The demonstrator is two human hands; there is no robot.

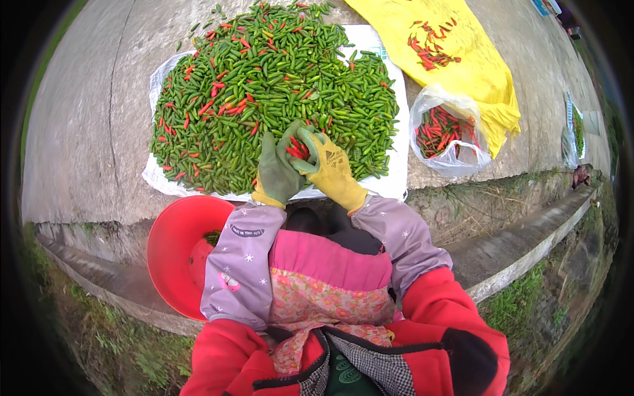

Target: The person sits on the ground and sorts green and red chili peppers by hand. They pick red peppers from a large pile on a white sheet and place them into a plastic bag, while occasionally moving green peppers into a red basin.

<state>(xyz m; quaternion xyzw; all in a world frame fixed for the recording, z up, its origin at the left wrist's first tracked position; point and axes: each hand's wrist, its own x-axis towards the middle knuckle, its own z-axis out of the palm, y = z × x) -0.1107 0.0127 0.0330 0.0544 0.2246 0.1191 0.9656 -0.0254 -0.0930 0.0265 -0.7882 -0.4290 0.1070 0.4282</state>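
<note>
A large heap of green chili peppers [267, 89], mixed with some red ones, lies on a white woven sack [400, 133]. Over its near edge my hands meet, both in yellow work gloves with green-coated palms and fingers. My right hand [327, 163] is curled round several red chili peppers [297, 148]. Close against it is my left hand [282, 166], its fingers at the same red peppers; whether it grips any I cannot tell. To the right, a clear plastic bag [458, 166] holds many red chili peppers [438, 131].
A red plastic bucket [171, 257] stands by my left forearm. More red peppers [432, 52] lie on a yellow sheet [470, 64] at the upper right. The concrete ground ends at a gap and a raised concrete edge [510, 252]. Another bag and pile lie far right.
</note>
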